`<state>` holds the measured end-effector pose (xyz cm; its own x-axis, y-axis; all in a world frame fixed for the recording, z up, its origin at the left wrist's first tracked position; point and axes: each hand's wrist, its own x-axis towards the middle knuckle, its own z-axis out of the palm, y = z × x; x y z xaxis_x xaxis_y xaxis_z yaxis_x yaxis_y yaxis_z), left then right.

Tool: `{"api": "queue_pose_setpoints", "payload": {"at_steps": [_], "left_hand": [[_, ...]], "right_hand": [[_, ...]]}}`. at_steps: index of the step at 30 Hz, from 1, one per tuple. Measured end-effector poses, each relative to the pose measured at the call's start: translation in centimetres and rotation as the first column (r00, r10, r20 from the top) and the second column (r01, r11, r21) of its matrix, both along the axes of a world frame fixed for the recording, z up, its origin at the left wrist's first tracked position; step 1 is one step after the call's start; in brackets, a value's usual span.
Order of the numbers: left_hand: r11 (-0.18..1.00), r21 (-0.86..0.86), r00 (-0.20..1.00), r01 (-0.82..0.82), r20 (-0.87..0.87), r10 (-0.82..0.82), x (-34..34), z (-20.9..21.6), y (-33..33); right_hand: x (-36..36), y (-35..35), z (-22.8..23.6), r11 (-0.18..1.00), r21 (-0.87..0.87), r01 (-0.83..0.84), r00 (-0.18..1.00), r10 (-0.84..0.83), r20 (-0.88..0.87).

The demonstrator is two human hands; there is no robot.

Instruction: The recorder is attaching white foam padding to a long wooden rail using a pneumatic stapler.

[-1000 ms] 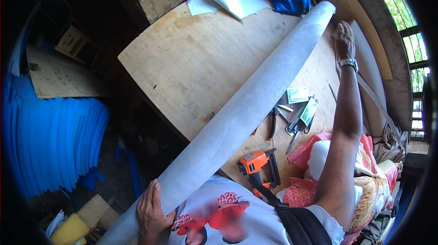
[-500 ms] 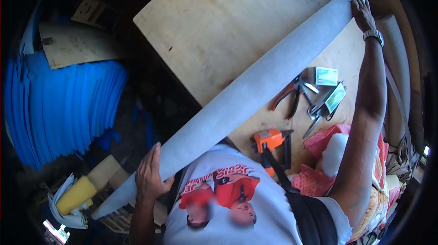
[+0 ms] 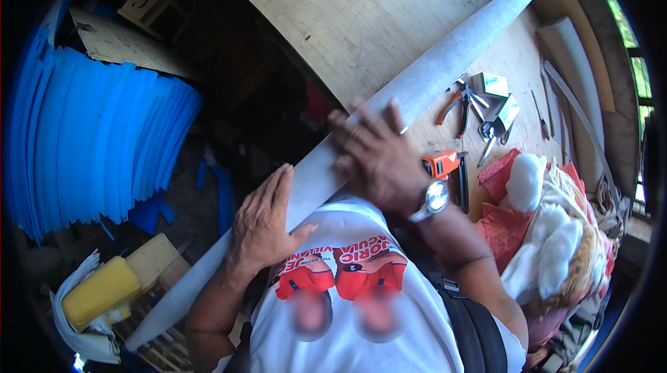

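A long pale grey roll of sheet material [image 3: 451, 57] lies diagonally over the wooden table [image 3: 340, 19], from the far right corner down past my left side. My left hand [image 3: 264, 224] rests on the roll's near part, fingers straight and together, thumb apart. Farther up the roll, my right hand [image 3: 379, 154] lies over it with spread, slightly blurred fingers; its wrist wears a silver watch [image 3: 435, 196]. Right of the roll are orange-handled pliers [image 3: 460, 109], scissors [image 3: 488, 140] and an orange staple gun [image 3: 445, 163], partly hidden by my right hand and wrist.
Small boxes [image 3: 490, 85] sit by the pliers. Red cloth and white stuffing [image 3: 549, 241] are heaped on the right. Another pale roll [image 3: 573, 60] leans at the right edge. Blue foam sheets [image 3: 104, 140] hang at left, above a yellow foam block [image 3: 101, 293].
My right hand has come down from the roll's far end to its middle, close to my left hand. My left hand stays on the near part. The view has shifted slightly.
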<state>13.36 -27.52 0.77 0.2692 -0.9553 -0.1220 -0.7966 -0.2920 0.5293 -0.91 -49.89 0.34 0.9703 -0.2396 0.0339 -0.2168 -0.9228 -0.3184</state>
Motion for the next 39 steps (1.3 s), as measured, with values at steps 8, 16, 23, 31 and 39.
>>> {"api": "queue_pose_setpoints", "payload": {"at_steps": [8, 16, 23, 31, 39], "left_hand": [[0.981, 0.05, 0.932, 0.188, -0.325, -0.162, 7.3, 0.6, 26.1], [0.946, 0.008, 0.585, 0.325, -0.787, -0.194, 14.9, -6.6, 38.4], [0.908, 0.184, -0.065, 0.377, -0.972, 0.224, 15.8, -20.9, 43.2], [0.888, 0.214, -0.382, 0.406, -0.844, 0.378, 16.0, -19.9, 45.5], [0.906, 0.2, -0.048, 0.374, -0.971, 0.235, 18.4, -19.3, 45.8]], "right_hand": [[4.2, 28.3, 0.7, 0.994, -0.013, 0.106, 0.994, -0.107, -0.025], [4.0, 40.9, 1.4, 0.965, -0.092, 0.246, 0.967, -0.239, 0.087], [4.8, 45.9, -0.2, 0.805, 0.008, 0.593, 0.752, -0.558, 0.352], [5.8, 50.8, -1.6, 0.621, 0.518, 0.589, 0.563, -0.775, 0.289], [0.6, 48.5, -0.7, 0.366, 0.863, 0.349, 0.347, -0.906, 0.244]]}}
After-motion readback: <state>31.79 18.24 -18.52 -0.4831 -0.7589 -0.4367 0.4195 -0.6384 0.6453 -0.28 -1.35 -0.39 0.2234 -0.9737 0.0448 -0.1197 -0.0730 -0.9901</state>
